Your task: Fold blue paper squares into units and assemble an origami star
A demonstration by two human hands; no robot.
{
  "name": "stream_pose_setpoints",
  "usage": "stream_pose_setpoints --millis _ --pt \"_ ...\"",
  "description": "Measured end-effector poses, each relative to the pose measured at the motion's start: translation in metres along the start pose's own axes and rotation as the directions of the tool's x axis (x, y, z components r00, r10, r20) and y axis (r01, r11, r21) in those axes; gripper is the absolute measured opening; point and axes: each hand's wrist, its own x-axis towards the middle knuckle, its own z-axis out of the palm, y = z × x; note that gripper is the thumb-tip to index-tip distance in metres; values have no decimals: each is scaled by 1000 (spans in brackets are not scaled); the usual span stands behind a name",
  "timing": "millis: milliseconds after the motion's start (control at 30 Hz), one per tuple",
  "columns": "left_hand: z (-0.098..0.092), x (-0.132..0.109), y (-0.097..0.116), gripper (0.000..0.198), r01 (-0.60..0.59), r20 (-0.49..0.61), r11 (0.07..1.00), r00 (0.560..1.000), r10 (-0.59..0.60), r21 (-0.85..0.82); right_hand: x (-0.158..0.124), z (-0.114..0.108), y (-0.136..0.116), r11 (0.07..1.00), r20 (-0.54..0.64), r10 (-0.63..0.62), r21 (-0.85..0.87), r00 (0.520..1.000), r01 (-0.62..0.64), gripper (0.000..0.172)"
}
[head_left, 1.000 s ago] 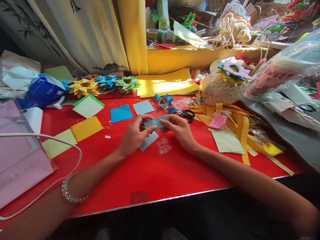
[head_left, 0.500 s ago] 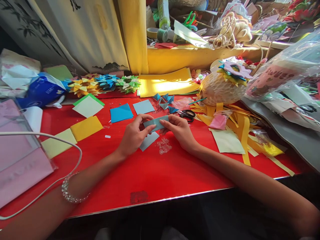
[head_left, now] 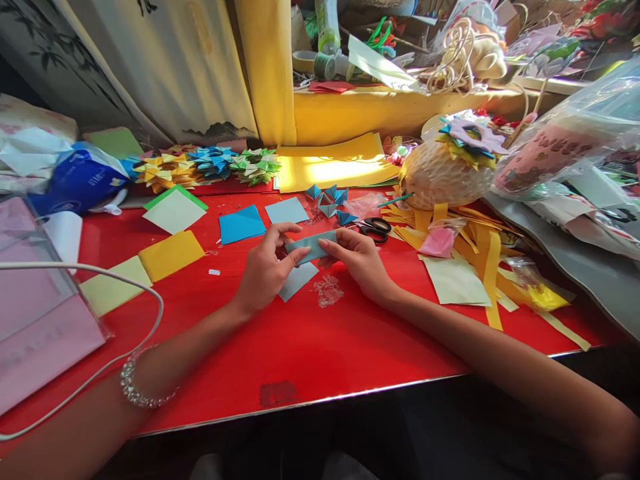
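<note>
Both my hands pinch a folded strip of grey-blue paper (head_left: 314, 245) just above the red table (head_left: 300, 347). My left hand (head_left: 265, 270) grips its left end with thumb and forefinger. Its right end sits between the fingers of my right hand (head_left: 357, 260). Under the hands lies another grey-blue sheet (head_left: 296, 280). A light blue square (head_left: 287, 211) and a brighter blue square (head_left: 241, 225) lie just beyond. Small folded blue pieces (head_left: 327, 199) sit behind them.
Black scissors (head_left: 374, 228) lie right of my hands. Yellow strips (head_left: 483, 257) and a pale sheet (head_left: 454, 281) lie further right. Folded paper stars (head_left: 210, 167) line the back. Yellow and green squares (head_left: 170, 253) and a white cable (head_left: 100, 273) are at left.
The hands stay in place on the strip; my left fingers have shifted slightly along it. The view has tilted a little.
</note>
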Motion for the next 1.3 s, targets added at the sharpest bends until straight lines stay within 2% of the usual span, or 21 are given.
stream_pose_setpoints --millis 333,433,567,667,800,900,1033,1133,1300 --pt "-2 2 -1 20 24 52 993 998 -30 113 -1 0 2 999 25 -12 -40 1000 13 22" --pt "-1 3 0 20 52 66 997 996 -55 50 -1 0 1 999 39 6 -54 999 -4 21" --pt "0 2 1 21 126 26 987 992 -124 -101 1 1 -2 997 73 63 44 995 -66 21" --pt "0 3 0 20 119 33 989 993 -117 -89 1 0 -3 990 81 110 81 991 -116 21" --pt "-2 4 0 22 94 126 996 988 -94 7 1 -2 0 995 136 101 -28 985 -98 20" --pt "-2 3 0 24 108 133 994 985 -107 0 1 -1 1 990 177 87 -124 980 -65 22" --pt "0 3 0 24 125 80 989 990 -119 -76 2 1 0 987 103 158 18 982 -161 25" --pt "0 3 -2 23 136 106 987 986 -127 -84 2 2 0 976 34 184 109 982 -187 26" --pt "1 2 1 21 143 163 988 978 -134 -49 0 1 0 996 44 91 -3 995 -91 27"
